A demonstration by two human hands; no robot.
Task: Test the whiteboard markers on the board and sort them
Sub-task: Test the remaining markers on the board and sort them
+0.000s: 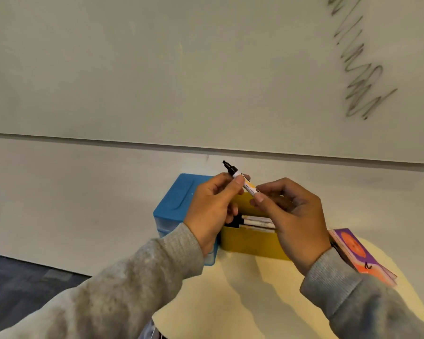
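Observation:
An uncapped whiteboard marker (245, 182) with a white and yellow barrel and a black tip points up and to the left, above the boxes. My left hand (213, 209) pinches its upper barrel just below the tip. My right hand (291, 216) pinches its lower end between thumb and fingers. Under the hands stands a yellow box (250, 243) holding several more markers (255, 222). A blue box (179, 204) sits beside it on the left. The whiteboard (157, 69) fills the wall above, with grey scribbles (357, 77) at its right.
The boxes stand on a pale yellow table (242, 302) against the wall. A purple and orange booklet (357, 250) lies to the right of the yellow box. Dark carpet (22, 277) shows at the lower left beyond the table's edge.

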